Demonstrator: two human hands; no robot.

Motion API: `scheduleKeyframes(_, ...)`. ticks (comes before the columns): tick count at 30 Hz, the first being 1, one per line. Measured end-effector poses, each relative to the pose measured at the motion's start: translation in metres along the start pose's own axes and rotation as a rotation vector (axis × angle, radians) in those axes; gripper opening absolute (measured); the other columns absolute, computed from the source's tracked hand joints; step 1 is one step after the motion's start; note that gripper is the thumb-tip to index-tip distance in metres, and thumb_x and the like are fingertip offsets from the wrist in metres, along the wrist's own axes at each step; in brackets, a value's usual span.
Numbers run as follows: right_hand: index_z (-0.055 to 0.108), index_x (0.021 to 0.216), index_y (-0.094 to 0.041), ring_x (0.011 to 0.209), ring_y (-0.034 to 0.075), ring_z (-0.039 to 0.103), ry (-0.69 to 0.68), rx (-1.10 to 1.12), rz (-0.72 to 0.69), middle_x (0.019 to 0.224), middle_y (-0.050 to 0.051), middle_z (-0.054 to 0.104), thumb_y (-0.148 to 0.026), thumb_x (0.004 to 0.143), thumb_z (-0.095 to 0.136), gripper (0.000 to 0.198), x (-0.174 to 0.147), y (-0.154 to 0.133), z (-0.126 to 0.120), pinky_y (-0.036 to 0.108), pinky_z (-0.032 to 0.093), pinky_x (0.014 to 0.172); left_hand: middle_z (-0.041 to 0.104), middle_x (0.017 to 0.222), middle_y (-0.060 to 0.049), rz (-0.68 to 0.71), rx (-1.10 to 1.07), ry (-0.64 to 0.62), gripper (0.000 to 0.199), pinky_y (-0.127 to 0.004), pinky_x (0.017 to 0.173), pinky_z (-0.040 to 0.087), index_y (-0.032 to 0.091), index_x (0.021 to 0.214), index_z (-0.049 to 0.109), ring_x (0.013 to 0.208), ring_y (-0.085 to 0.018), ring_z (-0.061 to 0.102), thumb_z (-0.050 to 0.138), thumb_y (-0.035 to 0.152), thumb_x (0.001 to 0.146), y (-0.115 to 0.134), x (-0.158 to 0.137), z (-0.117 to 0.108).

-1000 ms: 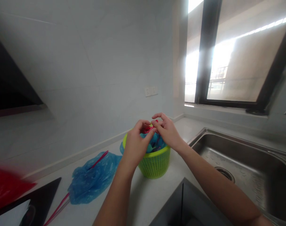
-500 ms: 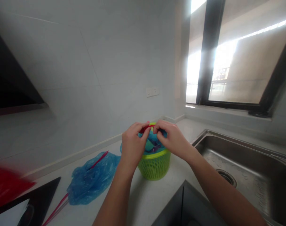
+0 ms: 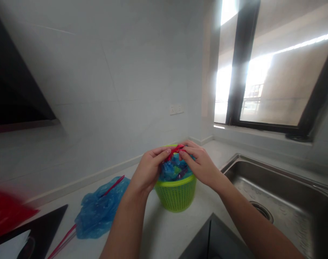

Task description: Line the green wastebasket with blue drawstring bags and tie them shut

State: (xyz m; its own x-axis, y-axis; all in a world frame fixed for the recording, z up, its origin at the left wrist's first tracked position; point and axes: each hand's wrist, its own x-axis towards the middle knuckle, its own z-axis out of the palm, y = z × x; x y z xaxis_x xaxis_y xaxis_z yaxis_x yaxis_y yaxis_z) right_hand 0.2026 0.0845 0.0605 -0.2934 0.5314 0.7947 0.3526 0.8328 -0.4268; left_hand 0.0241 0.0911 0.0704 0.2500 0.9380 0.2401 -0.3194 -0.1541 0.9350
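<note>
A lime-green basket (image 3: pixel 176 197) with perforated sides stands upright on the counter. Inside it sits a blue plastic bag (image 3: pixel 169 172), gathered at the top, with something green and purple showing at it. My left hand (image 3: pixel 149 169) pinches the bag's red drawstring (image 3: pixel 176 149) from the left, thumb on top. From the right, my right hand (image 3: pixel 201 162) grips the same drawstring between thumb and fingers. The two hands are close together just above the basket's rim, and they hide part of the bag's mouth.
Another blue plastic bag (image 3: pixel 99 212) with red drawstrings lies crumpled on the white counter (image 3: pixel 161 233). A steel sink (image 3: pixel 279 198) is at the right. At the left are a black glass panel (image 3: pixel 50 226) and a blurred red thing (image 3: pixel 7 212). A wall runs behind.
My hands have shifted slightly, and more of the red drawstring shows bunched between them. The bag's top now looks more gathered. The camera view has tilted a little.
</note>
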Motion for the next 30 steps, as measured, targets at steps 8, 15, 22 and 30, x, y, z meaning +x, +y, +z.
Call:
scheduleKeyframes(8, 0.06, 0.06, -0.018, 0.109, 0.02, 0.059, 0.176, 0.215, 0.197, 0.109, 0.005, 0.066, -0.027, 0.095, 0.051, 0.036, 0.003, 0.02, -0.01, 0.033, 0.038, 0.099, 0.07, 0.074, -0.004, 0.287, 0.001, 0.374, 0.034, -0.021, 0.064, 0.048, 0.014, 0.086, 0.076, 0.066, -0.011, 0.061, 0.09, 0.026, 0.057, -0.013, 0.022, -0.017)
scheduleKeyframes(15, 0.046, 0.049, -0.02, 0.058, 0.013, 0.04, 0.376, 0.282, 0.554, 0.055, -0.004, 0.044, -0.027, 0.077, 0.054, 0.03, 0.007, 0.065, -0.022, 0.029, 0.034, 0.064, 0.066, 0.07, -0.003, 0.267, -0.154, 0.605, 0.03, -0.017, 0.059, 0.046, 0.011, 0.078, 0.073, 0.06, -0.007, 0.057, 0.085, 0.012, 0.051, -0.012, 0.046, -0.065)
scheduleKeyframes(22, 0.043, 0.044, -0.02, 0.053, 0.01, 0.039, 0.655, 0.535, 0.709, 0.05, -0.004, 0.043, -0.022, 0.062, 0.057, 0.023, 0.01, 0.09, -0.034, 0.025, 0.036, 0.055, 0.063, 0.07, -0.002, 0.335, -0.151, 0.775, 0.022, -0.015, 0.059, 0.046, 0.011, 0.077, 0.069, 0.059, -0.006, 0.055, 0.076, 0.004, 0.058, -0.003, 0.047, -0.111)
scheduleKeyframes(30, 0.061, 0.058, -0.017, 0.061, 0.014, 0.06, 0.575, 0.64, 0.55, 0.061, 0.002, 0.062, -0.025, 0.069, 0.062, 0.014, 0.01, 0.055, -0.035, 0.027, 0.051, 0.066, 0.061, 0.063, 0.0, 0.329, 0.124, 0.57, 0.03, -0.02, 0.056, 0.045, 0.015, 0.088, 0.067, 0.057, -0.01, 0.056, 0.081, 0.025, 0.064, 0.013, 0.022, -0.073)
